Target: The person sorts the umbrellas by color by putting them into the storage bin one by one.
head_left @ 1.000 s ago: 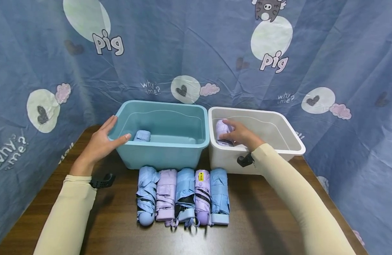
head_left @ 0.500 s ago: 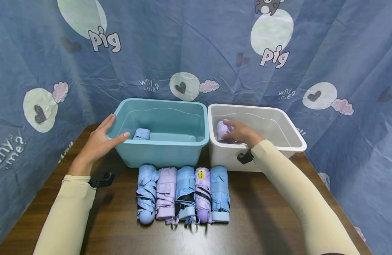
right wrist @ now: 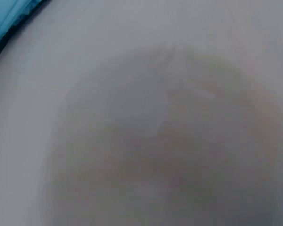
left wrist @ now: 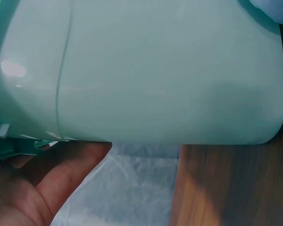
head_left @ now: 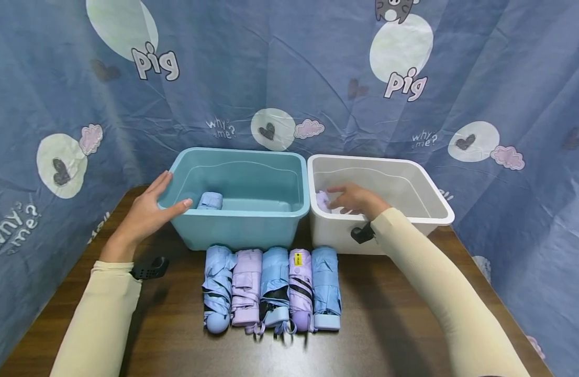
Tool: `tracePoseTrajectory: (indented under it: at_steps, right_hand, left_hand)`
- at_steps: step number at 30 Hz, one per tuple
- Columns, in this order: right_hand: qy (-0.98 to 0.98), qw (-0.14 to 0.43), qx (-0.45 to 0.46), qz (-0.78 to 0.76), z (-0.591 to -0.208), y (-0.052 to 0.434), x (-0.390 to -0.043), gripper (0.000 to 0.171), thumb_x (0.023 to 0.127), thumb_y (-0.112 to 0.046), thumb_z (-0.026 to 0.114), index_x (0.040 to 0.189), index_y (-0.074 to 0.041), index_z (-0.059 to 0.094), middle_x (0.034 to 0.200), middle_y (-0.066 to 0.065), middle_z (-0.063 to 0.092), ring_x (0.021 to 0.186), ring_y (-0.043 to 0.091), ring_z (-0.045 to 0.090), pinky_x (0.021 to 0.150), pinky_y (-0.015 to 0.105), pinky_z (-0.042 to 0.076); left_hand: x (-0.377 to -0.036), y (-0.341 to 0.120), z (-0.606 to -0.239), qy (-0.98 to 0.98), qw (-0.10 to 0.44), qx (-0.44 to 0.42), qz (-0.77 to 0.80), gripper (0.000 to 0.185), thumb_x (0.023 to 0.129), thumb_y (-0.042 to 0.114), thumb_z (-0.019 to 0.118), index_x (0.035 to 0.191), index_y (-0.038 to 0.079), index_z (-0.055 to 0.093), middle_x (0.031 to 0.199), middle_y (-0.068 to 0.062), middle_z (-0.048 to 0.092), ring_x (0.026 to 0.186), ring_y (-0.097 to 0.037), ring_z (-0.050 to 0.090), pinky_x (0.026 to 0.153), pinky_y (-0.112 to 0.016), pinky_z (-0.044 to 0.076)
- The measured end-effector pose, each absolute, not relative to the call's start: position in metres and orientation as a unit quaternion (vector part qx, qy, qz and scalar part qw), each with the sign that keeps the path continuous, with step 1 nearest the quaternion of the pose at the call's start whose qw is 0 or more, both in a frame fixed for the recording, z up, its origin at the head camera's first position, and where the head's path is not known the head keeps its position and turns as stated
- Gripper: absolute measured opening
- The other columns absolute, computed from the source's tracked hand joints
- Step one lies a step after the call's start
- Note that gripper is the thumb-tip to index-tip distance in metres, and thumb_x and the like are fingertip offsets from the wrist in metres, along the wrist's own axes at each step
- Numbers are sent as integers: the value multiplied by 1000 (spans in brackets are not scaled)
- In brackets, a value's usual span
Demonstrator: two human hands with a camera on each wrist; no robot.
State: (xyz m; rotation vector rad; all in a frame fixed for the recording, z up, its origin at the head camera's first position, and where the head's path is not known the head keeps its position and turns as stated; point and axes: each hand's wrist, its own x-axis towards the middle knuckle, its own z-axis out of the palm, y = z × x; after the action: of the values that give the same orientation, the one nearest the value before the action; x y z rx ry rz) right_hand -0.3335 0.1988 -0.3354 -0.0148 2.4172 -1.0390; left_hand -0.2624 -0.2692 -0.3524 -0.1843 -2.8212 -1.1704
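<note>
Within the white bin [head_left: 343, 236], beside the teal bin [head_left: 244, 229] that the left hand [head_left: 147, 212] touches with straight fingers, the right hand [head_left: 357, 199], fingers loosely spread and seemingly empty, has left the lilac umbrella [head_left: 322, 201] lower, at nine o'clock. Placing looks nearly done; the next move calls for withdrawing upward.

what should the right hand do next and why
Probably lift the right hand out of the white bin: its fingers look open beside the purple umbrella already inside, and five more umbrellas lie in a row on the table.
</note>
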Motion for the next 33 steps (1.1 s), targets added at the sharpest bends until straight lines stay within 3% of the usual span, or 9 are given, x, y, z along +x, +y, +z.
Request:
tracePoseTrajectory:
  at_steps: [10,22,33]
  right_hand:
    - [873,241,-35,-422,-328,198,-332,63,95,-18,62,151,-13,33,147,23,38,125,43,48,100,54,41]
    - [832,206,-34,-514,-315,211,-328,62,96,-12,60,151,-8,31,142,26,43,124,48,47,95,55,45]
    - [826,165,-47,-536,-294,214,-306,54,97,-14,58,147,-7,38,139,23,49,119,39,53,92,49,49]
  left_hand:
    - [-264,-269,-352,-919,52,-66,-386,95,87,53,64,155,22,6,161,9,-3,146,-35,1,105,-71,15]
    - [-268,-265,-353,-916,52,-61,-392,95,86,54,65,156,22,8,160,13,-1,146,-33,2,106,-70,16]
    - [-263,-267,-352,-912,55,-61,-401,94,87,51,65,156,21,9,161,11,0,146,-34,4,105,-70,16]
